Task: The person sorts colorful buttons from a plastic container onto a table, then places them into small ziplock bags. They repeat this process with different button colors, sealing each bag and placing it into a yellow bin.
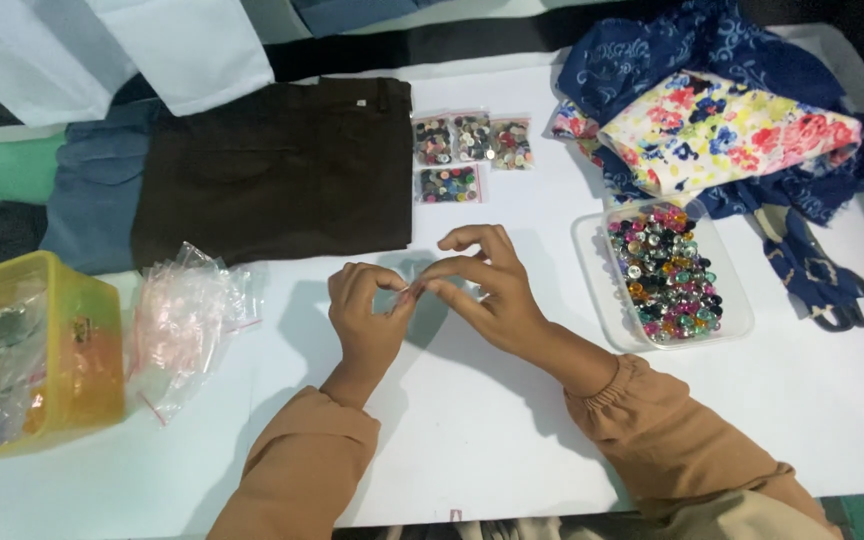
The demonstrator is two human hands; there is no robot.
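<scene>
**Both hands pinch a small clear bag over the white table**

Nearest the camera, two tan sleeves reach in from the bottom edge. The left hand (367, 305) and right hand (482, 285) meet at their fingertips mid-table, each narrowed to a pinch on a small clear bag (414, 285). The bag is nearly see-through, so its contents cannot be told. Held between both hands just above the white table (472, 420), it likely stays taut enough to handle at the mouth.

Just right of the right hand sits a clear tray (732, 325) heaped with mixed coloured buttons (667, 272), close enough to reach without stretching. Left of the left hand lies a loose pile of empty clear bags (187, 320), and beyond that, at the table's left edge, a yellow tub (52, 350) with more bags inside.

Further out, four filled button bags (467, 155) lie side by side, three in a row and one below, set apart from the empties. They touch the right edge of folded dark brown trousers (272, 170), which overlap a blue garment (97, 190). Far right: floral cloth (722, 125) on navy patterned fabric (652, 50), with scissors (847, 300) at its lower end.
</scene>
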